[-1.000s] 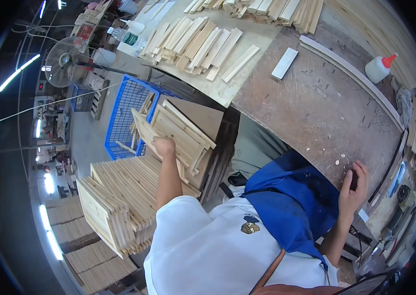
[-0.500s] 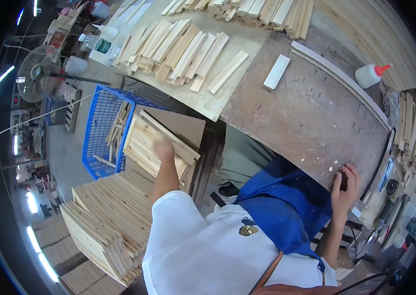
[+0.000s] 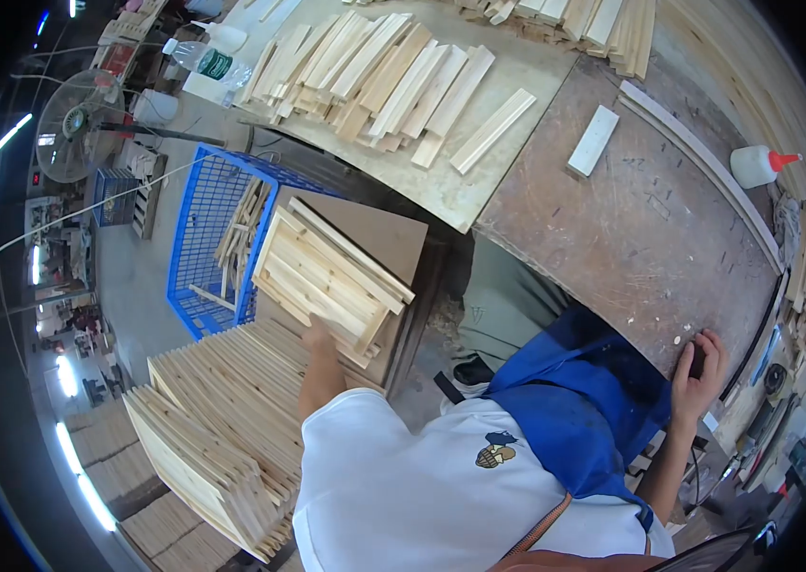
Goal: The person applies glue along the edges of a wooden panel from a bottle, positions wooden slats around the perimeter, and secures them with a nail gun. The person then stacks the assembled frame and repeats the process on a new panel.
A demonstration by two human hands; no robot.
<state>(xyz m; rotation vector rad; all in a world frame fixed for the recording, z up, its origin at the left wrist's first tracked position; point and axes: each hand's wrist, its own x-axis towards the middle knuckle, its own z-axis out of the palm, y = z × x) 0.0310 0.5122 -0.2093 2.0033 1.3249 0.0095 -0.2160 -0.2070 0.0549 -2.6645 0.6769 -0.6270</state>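
Observation:
My left hand (image 3: pixel 320 336) is at the near edge of a framed pine panel (image 3: pixel 319 276), which lies tilted on a brown board (image 3: pixel 379 236) beside the workbench. Its fingers are mostly hidden, so I cannot tell whether they grip the edge. A loose wooden strip (image 3: pixel 350 250) runs along the panel's far side. Just below my left hand stands a row of similar wooden panels (image 3: pixel 222 400), packed on edge. My right hand (image 3: pixel 700 374) rests on the near right corner of the brown worktop (image 3: pixel 612 248), thumb and fingers apart, holding nothing.
On the bench lie a pile of wooden strips (image 3: pixel 374 81), a white-topped block (image 3: pixel 593 141) and a curved strip (image 3: pixel 703 172). A red-tipped glue bottle (image 3: pixel 754 167) stands at the right. A blue crate (image 3: pixel 195 214) holds wood pieces; a fan (image 3: pixel 79 124) stands behind.
My left hand has come back from over the panel's middle to its near edge. The whole view has shifted, with the bench further right. My right hand stays at the worktop corner.

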